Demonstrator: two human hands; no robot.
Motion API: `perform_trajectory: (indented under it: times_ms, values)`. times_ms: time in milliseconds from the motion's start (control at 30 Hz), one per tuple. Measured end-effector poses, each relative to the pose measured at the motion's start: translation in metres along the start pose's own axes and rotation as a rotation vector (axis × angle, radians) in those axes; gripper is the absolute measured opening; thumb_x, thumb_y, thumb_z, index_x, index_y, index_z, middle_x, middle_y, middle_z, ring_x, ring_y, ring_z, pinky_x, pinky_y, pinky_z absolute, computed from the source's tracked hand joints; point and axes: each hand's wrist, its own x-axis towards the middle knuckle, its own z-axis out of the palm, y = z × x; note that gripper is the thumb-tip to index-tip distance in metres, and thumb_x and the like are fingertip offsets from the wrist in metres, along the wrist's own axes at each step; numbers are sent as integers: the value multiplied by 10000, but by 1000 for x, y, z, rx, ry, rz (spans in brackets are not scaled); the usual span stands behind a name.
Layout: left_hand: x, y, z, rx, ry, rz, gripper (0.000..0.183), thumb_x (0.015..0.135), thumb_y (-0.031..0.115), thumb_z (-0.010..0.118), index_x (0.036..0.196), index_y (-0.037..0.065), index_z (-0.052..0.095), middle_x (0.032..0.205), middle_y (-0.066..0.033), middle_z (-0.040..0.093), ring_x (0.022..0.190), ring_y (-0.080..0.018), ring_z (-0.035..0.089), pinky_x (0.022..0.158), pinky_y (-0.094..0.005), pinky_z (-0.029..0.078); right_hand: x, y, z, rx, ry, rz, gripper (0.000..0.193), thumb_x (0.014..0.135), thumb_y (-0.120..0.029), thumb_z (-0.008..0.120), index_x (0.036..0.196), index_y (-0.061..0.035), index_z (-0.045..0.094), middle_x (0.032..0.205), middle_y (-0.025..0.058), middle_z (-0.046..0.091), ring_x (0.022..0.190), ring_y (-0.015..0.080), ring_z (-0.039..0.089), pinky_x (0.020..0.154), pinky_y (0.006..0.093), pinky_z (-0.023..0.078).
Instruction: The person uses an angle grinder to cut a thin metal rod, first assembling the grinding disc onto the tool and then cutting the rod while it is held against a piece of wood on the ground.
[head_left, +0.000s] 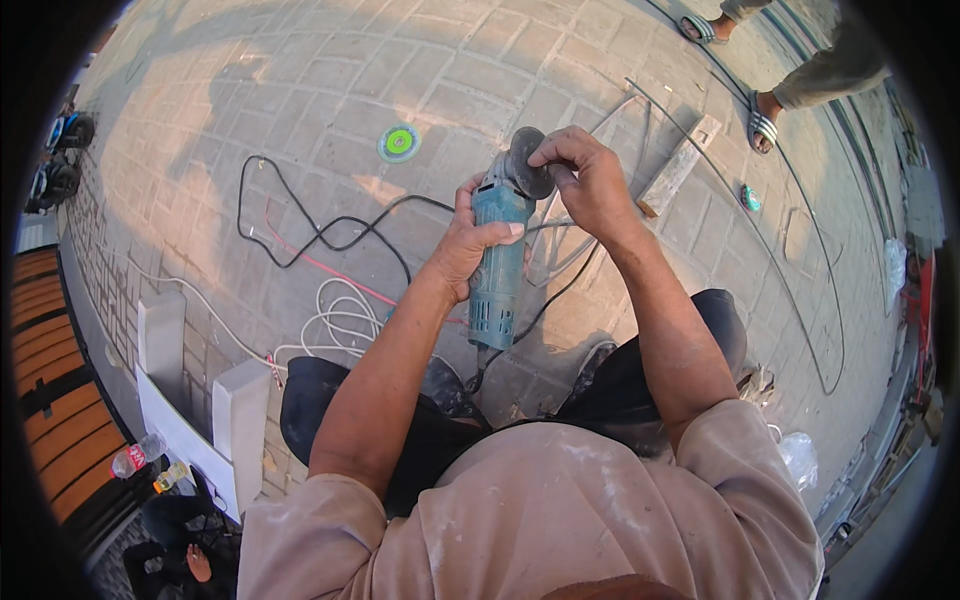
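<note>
My left hand (470, 238) is wrapped round the teal body of an angle grinder (496, 275), its thumb lying across the front. The grinder points away from me, its cord end toward my lap. At its head sits a dark round disc (527, 165), tilted on edge. My right hand (590, 180) is closed at the disc's right side, thumb and forefinger pinching at its face near the centre. Whether a small nut is under those fingertips is hidden. Beyond the grinder, to the left, a green and silver disc (399, 143) lies flat on the paving.
Black cord (330, 225) and white cable (340, 315) loop over the paving at left. A wooden block (680, 165) and a small teal roll (750, 197) lie to the right. Another person's sandalled foot (763, 125) stands far right. Bottles (138, 455) rest on a white board at lower left.
</note>
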Motion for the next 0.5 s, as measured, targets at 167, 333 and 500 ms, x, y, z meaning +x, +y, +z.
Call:
perform_trajectory:
  times_ms: [167, 333, 500]
  values:
    - [0, 0, -7, -11, 18, -18, 941, 787, 32, 752, 1494, 285, 185, 1286, -185, 494, 794, -346, 687, 672, -493, 626, 1, 3, 6, 118, -55, 198, 199, 886, 84, 659, 1064, 12, 709, 999, 150, 685, 919, 251, 690, 815, 351, 552]
    - [-1, 2, -2, -82, -27, -43, 939, 781, 37, 743, 1502, 285, 195, 1292, -188, 494, 807, -363, 688, 675, -498, 627, 5, 57, -11, -462, 314, 101, 366, 956, -152, 676, 1289, -6, 636, 1005, 178, 691, 899, 247, 686, 796, 343, 550]
    - [-7, 2, -16, -102, -37, -45, 951, 779, 73, 741, 1527, 278, 190, 1269, -195, 508, 810, -371, 693, 674, -494, 629, 10, 21, -2, 329, -57, 784, 493, 993, -269, 663, 1347, 63, 577, 1073, 173, 704, 904, 221, 677, 751, 338, 550]
